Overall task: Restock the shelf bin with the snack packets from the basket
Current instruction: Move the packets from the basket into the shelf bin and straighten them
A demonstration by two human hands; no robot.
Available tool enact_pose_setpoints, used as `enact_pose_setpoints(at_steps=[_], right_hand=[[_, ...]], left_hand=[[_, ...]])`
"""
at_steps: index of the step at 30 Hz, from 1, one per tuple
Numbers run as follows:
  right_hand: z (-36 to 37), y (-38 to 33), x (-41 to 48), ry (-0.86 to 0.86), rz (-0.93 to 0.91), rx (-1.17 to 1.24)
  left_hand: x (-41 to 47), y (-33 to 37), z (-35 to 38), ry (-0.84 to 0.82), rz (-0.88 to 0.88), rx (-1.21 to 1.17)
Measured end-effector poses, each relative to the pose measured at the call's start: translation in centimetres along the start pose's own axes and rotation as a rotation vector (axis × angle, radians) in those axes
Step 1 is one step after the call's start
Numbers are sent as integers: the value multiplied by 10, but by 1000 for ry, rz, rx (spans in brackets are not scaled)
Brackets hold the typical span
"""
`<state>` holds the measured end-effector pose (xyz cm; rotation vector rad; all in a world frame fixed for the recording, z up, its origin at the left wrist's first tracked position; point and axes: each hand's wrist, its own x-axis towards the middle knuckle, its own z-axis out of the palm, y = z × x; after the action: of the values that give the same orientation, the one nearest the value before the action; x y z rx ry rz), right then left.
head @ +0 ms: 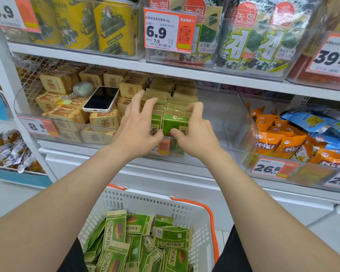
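Reaching from the head view into the clear shelf bin (224, 114), both arms are stretched over the basket (145, 195) toward the middle shelf. The right grip (196, 130) is clenched on the front packet (176, 122). Its fingers curl over the packet's folded top and its thumb presses the lower face, which looks like a hold chosen to keep the packet upright and label-forward as it seats behind the bin's front wall. The left grip (139, 124) is released, with fingers splayed and fairly straight across the tops of the standing row (165, 99) and the thumb against the neighbouring packet's face. I judge it is bracing the row so it does not topple while the new packet goes in.

The green packets stand in tidy files running back into the bin. That arrangement saves room and shows each label. To their right the bin is still bare plastic, so there is space left to fill.

Many loose packets (137, 242) lie jumbled in the basket below, directly under the arms and within easy reach. The restocking therefore seems only partly done.

A phone (101, 99) rests on the tan packets (104, 119) at the bin's left, apart from the work.
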<state>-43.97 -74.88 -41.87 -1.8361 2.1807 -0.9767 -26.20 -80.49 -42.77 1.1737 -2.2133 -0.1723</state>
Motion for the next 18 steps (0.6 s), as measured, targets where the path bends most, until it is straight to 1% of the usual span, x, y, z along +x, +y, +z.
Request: enact_pose_setpoints(at_steps=[2, 3, 5, 7, 8, 10, 12, 13, 15, 16, 18], right_hand=[[-2, -1, -5, 4, 78, -4], [-2, -2, -6, -24, 117, 4], [-2, -3, -3, -129, 174, 84], [-4, -4, -2, -213, 173, 106], [-7, -6, -1, -205, 169, 114], [-13, -9, 2, -106, 214, 205], [-19, -12, 8, 21, 328, 343], [-21, -13, 12, 48, 389, 397], [-19, -14, 20, 30, 470, 473], [-17, -14, 24, -6, 471, 485], [-13, -17, 26, -112, 417, 503]], left_hand=[[-1, 2, 2, 21, -4, -14], [-1, 3, 3, 31, -20, -32], [-1, 6, 4, 34, -79, -88], [-1, 8, 5, 26, -126, -130], [-1, 8, 6, 27, -133, -132], [-1, 7, 7, 37, -135, -137], [0, 7, 7, 51, -148, -168], [0, 8, 8, 62, -160, -193], [1, 10, 8, 81, -193, -256], [1, 11, 8, 84, -210, -283], [2, 12, 8, 96, -241, -311]])
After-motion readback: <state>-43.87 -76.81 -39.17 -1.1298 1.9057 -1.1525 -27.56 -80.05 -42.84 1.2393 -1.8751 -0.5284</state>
